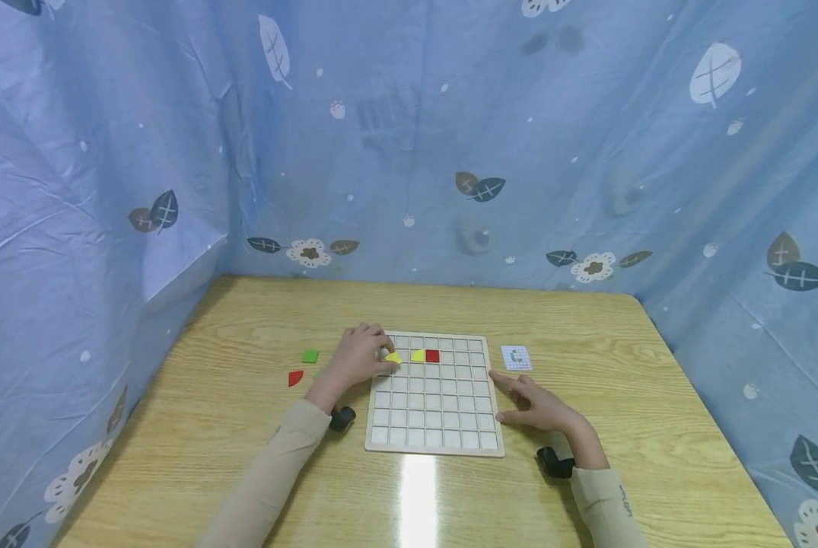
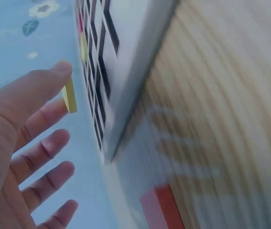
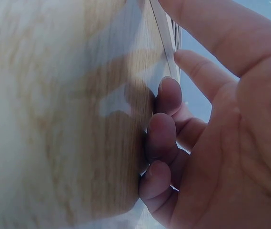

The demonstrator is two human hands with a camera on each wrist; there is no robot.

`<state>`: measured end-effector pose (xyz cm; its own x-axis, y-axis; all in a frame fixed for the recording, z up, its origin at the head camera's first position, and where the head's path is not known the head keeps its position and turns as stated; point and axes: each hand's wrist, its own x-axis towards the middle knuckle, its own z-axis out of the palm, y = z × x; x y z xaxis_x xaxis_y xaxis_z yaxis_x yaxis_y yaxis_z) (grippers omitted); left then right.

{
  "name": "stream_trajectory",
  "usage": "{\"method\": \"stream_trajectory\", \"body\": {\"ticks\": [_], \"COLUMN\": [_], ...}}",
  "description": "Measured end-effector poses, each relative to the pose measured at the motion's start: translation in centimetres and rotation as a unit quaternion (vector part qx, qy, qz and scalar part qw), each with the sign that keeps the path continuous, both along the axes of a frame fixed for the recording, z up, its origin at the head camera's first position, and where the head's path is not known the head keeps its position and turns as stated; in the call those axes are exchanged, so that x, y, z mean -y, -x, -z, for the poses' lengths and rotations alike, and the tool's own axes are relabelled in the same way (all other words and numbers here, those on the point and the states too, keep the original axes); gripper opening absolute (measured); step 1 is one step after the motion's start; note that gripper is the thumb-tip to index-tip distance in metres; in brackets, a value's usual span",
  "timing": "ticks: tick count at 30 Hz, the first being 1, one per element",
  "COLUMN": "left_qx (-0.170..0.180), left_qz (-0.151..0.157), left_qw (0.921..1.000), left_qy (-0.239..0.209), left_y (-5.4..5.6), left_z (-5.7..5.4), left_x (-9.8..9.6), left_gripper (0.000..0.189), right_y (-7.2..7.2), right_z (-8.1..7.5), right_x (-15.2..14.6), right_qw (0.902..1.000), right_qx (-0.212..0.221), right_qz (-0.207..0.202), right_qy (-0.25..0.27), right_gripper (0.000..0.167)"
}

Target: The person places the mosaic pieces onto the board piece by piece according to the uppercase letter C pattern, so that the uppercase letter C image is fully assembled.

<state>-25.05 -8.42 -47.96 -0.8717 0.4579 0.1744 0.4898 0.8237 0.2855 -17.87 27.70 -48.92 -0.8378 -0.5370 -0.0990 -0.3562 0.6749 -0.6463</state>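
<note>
My left hand [image 1: 357, 356] is over the upper left part of a pale gridded board [image 1: 436, 453]. Between its thumb and index finger it pinches a yellow piece [image 1: 393, 357], seen nearly edge-on in the left wrist view [image 2: 69, 98]; the other fingers there are spread. A yellow quarter-round piece [image 1: 418, 355] lies on the board beside a red square tile [image 1: 432, 356]. At the board's right edge, my right hand [image 1: 542, 407] touches the side with thumb and index finger. Its remaining fingers bend loosely against the tabletop in the right wrist view.
Left of the board lie a green square [image 1: 310, 356] and a red quarter-round piece [image 1: 295, 377]; another green piece is partly hidden by the left hand. A small card with a printed grid [image 1: 516, 358] lies right of the board. A blue patterned curtain [image 1: 409, 152] surrounds the wooden table [image 1: 244, 320].
</note>
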Motion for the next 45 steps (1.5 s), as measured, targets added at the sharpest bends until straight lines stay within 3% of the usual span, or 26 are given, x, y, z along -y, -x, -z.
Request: {"method": "stream_trajectory", "body": {"ticks": [12,22,29,45], "left_qx": [0.018,0.022,0.039,0.039], "left_qz": [0.016,0.024,0.027,0.031], "left_qw": [0.9997,0.9995,0.9988,0.9988], "left_qy": [0.006,0.001,-0.01,0.004], "left_y": [0.4,0.8,1.0,1.1], "left_z": [-0.3,0.3,0.3,0.0], "left_x": [-2.9,-5.0,-6.2,-8.5], "left_gripper": [0.033,0.032,0.027,0.024], "right_y": [0.1,0.1,0.1,0.1], "right_z": [0.0,0.0,-0.1,0.1], "right_x": [0.0,0.1,0.1,-0.1], "right_qw": [0.9999,0.9999,0.9999,0.9999], "right_qx": [0.011,0.007,0.005,0.003], "right_qz": [0.007,0.008,0.008,0.007], "right_qy": [0.0,-0.005,-0.005,-0.007], "right_gripper": [0.075,0.075,0.075,0.075]}}
